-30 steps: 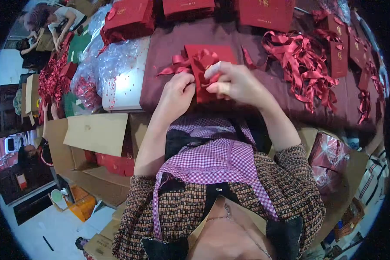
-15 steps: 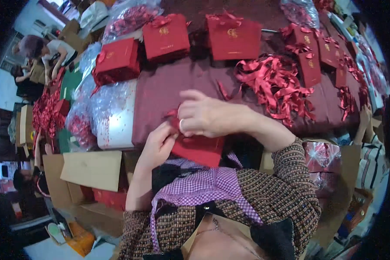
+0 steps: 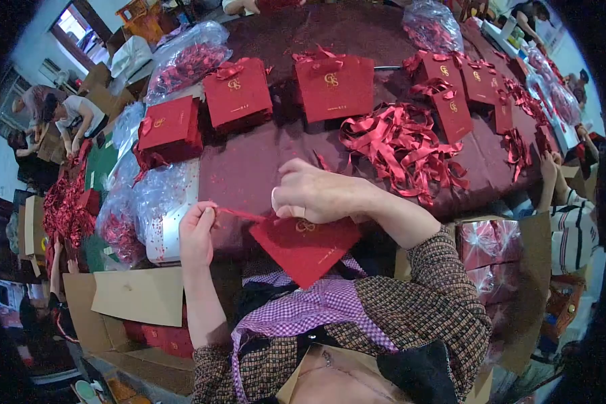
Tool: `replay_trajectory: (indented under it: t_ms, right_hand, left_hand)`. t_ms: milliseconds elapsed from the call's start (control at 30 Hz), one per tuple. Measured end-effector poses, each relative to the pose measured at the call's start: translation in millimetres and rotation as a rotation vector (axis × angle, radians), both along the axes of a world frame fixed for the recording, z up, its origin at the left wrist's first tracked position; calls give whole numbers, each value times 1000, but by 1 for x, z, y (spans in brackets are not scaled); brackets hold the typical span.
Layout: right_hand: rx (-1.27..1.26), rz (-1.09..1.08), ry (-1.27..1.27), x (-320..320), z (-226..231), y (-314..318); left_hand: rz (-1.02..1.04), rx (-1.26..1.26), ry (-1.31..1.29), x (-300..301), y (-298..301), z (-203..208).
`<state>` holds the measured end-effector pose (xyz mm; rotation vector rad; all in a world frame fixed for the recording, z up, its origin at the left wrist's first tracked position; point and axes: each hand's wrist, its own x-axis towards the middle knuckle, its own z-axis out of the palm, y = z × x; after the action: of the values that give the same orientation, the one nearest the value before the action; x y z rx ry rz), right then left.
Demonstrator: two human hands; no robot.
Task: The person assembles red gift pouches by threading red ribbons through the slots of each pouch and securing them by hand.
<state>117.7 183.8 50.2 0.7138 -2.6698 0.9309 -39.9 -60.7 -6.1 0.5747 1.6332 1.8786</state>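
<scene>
A red paper gift bag (image 3: 303,252) with gold printing hangs tilted over the table's near edge, one corner pointing down toward me. My right hand (image 3: 320,194) grips its top edge, fingers curled over it and partly hiding the rim. From that edge a red ribbon (image 3: 239,214) runs left, stretched taut. Its far end is pinched between thumb and fingers of my left hand (image 3: 196,232). Just beyond my right hand lies a tangled pile of red satin ribbons (image 3: 404,148) on the dark red tablecloth (image 3: 239,155).
Finished-looking red bags (image 3: 334,87) stand in a row along the table. Plastic sacks of ribbon (image 3: 188,64) lie at left. Open cartons hold red bags (image 3: 172,340) at lower left and wrapped red packs (image 3: 489,246) at right. Other people (image 3: 81,111) work around.
My left hand has moved left, away from my right hand, drawing the ribbon out straight. The bag has turned so a corner points down. My view has shifted slightly.
</scene>
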Motion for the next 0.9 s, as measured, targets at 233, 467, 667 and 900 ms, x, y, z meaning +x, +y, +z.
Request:
replay_trajectory:
  t_ms: [233, 467, 667, 900]
  right_hand:
    - [20, -347, 149, -2, 4, 13]
    - [-102, -545, 408, 2, -10, 25]
    - [-910, -612, -92, 22, -30, 58]
    - [-1056, -528, 290, -12, 61, 129]
  left_hand:
    - [-144, -158, -31, 44, 21, -14]
    - [-42, 88, -313, 64, 64, 12]
    - [-178, 224, -165, 61, 114, 35]
    - [-226, 303, 302, 7, 224, 123]
